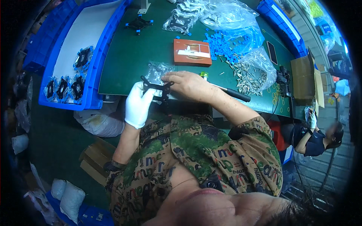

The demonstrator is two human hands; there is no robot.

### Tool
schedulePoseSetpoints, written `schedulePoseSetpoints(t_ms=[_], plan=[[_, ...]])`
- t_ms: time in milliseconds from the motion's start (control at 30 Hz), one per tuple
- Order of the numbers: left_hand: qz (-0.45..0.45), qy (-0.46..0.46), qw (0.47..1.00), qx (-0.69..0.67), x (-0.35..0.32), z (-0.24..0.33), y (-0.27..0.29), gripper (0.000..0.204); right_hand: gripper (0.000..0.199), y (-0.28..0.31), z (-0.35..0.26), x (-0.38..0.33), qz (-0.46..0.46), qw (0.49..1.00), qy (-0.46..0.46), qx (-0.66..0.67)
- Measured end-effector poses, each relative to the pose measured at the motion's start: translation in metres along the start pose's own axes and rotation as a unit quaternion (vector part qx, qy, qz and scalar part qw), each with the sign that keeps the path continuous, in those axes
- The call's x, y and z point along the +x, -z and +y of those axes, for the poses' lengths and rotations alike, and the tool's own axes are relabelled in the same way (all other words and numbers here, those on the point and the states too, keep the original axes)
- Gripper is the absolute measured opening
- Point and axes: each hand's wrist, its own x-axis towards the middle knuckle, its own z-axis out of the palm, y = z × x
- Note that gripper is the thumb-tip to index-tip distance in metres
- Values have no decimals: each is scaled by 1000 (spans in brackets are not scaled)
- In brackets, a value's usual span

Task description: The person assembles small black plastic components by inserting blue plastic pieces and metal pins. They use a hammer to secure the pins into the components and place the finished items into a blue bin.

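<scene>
Now the black bracket point(157, 87) is at the near edge of the green worktop point(122, 62), the fingers of my gloved left hand point(138, 106) clamped on it. My bare right hand point(188, 86) is at its far end, beside a clear bag point(157, 69); whether those fingers pinch anything, I can't tell. I judge this a positioning step, calling next for a steady left hold. Beyond lie blue pieces point(222, 44) and metal screws point(247, 79).
</scene>
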Motion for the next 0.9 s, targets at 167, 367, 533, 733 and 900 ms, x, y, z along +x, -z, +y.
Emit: schedulePoseSetpoints(t_ms=[167, 367, 533, 733, 900], plan=[[-12, 18, 996, -90, -7, -7, -21, 17, 30, 5, 18, 15, -9, 997, 18, 80], [33, -44, 990, -127, 12, -34, -49, 17, 48, 1, 47, 39, -74, 989, 31, 126], [10, -53, 978, -201, 28, -34, -59, 24, 41, 50, 34, 43, -71, 997, 10, 43], [-45, -70, 980, -180, -11, -12, -39, 15, 29, 114, 55, -40, 48, 980, -190, -41], [-67, 20, 992, -107, -21, -1, -20, 21, 23, 119, 89, -138, 15, 927, -364, -84]])
